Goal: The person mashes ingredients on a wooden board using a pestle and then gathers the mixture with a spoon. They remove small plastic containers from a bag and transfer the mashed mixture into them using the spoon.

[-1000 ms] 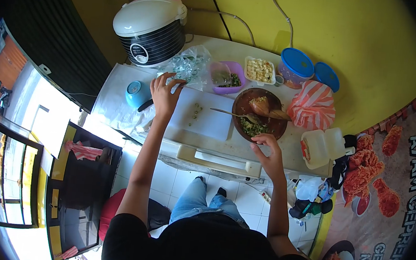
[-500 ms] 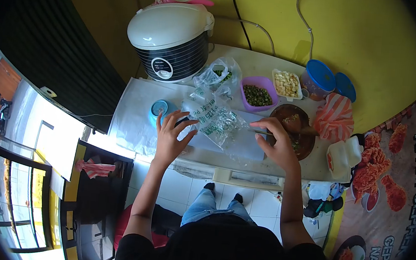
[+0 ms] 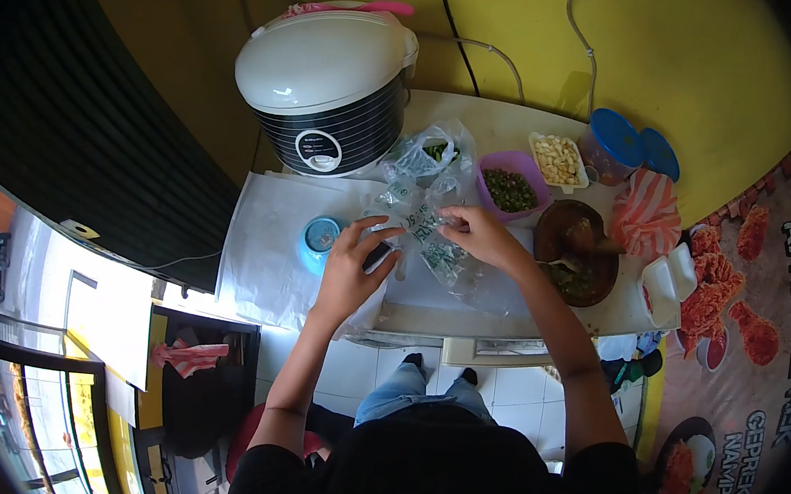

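Observation:
A crumpled clear plastic bag [image 3: 447, 252] with green print lies on the white-covered table in front of me. My right hand [image 3: 483, 238] is at its upper right part, thumb and fingers closed on the thin plastic. To the bag's left, my left hand [image 3: 353, 264] has its fingers curved and apart, with nothing visible in them. Its fingertips come close to the bag's left edge. A small dark object [image 3: 377, 255] lies partly hidden behind that hand. Just left of it stands a light-blue round container [image 3: 320, 237].
A rice cooker [image 3: 324, 100] stands at the back left. Behind the bag are another plastic bag with greens [image 3: 437, 152], a purple tub of chopped greens [image 3: 513, 188] and a tray of pale pieces [image 3: 557, 160]. A stone mortar [image 3: 589, 288] and a foam box [image 3: 668, 288] are right.
My right hand has moved left from beside the mortar onto the plastic bag, whose shape has shifted. My left hand stays near the blue container. The view has tilted slightly.

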`<move>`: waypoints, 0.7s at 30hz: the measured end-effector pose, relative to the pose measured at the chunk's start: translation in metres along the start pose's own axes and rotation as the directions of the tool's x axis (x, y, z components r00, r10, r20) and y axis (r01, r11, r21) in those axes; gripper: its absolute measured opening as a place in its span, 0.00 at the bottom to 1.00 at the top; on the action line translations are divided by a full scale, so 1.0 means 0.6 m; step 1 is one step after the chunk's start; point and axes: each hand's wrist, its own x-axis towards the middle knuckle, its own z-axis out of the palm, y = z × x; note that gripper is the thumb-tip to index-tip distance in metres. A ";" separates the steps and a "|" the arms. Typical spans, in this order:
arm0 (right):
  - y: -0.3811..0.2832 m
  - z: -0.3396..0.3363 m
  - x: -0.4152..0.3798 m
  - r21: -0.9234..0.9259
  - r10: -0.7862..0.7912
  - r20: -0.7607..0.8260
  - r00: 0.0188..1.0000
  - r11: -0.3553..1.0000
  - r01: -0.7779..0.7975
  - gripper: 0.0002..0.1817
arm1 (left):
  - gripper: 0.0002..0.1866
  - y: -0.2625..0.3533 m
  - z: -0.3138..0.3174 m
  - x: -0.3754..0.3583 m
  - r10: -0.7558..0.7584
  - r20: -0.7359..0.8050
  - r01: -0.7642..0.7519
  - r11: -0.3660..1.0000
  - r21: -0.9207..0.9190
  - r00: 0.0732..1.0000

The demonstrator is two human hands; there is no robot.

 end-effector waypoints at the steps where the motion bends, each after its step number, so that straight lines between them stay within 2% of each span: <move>1: -0.008 -0.003 0.011 0.026 -0.012 0.016 1.000 1.000 0.011 0.19 | 0.17 -0.001 -0.003 -0.002 -0.034 -0.017 0.033 0.998 -0.061 0.999; 3: -0.030 -0.013 0.027 0.077 -0.036 0.049 0.998 0.997 0.032 0.15 | 0.19 0.003 -0.011 -0.003 -0.117 -0.039 0.109 0.980 -0.166 0.992; 6: -0.093 -0.034 0.022 0.089 -0.233 0.034 0.972 0.969 0.229 0.11 | 0.23 -0.015 -0.008 -0.003 -0.160 -0.114 0.126 0.957 -0.262 0.980; 9: -0.158 -0.067 0.016 -0.147 -0.520 0.054 0.852 0.840 0.522 0.10 | 0.28 -0.034 0.018 0.001 -0.293 -0.119 0.152 0.752 -0.641 0.949; 11: -0.184 -0.084 0.006 -0.228 -0.585 0.099 0.805 0.774 0.591 0.12 | 0.30 -0.030 0.020 0.001 -0.389 0.042 0.305 0.646 -0.700 0.920; 12: -0.191 -0.089 0.002 -0.264 -0.614 0.125 0.779 0.736 0.623 0.13 | 0.30 -0.025 0.021 0.001 -0.389 0.077 0.316 0.603 -0.733 0.918; 14: -0.196 -0.096 -0.007 -0.295 -0.625 0.103 0.774 0.724 0.624 0.13 | 0.29 -0.014 0.023 0.001 -0.386 0.146 0.343 0.510 -0.789 0.911; 17: -0.185 -0.104 -0.022 -0.376 -0.614 0.070 0.786 0.713 0.591 0.13 | 0.26 -0.014 0.034 0.005 -0.096 0.046 0.091 0.557 -0.825 0.994; 18: -0.180 -0.108 -0.029 -0.409 -0.606 0.057 0.793 0.711 0.572 0.12 | 0.25 -0.011 0.037 0.006 -0.161 0.013 0.103 0.569 -0.816 0.987; 21: -0.176 -0.122 -0.063 -0.410 -0.518 -0.154 0.841 0.808 0.423 0.14 | 0.22 -0.003 0.036 0.005 -0.322 -0.067 0.147 0.596 -0.789 0.944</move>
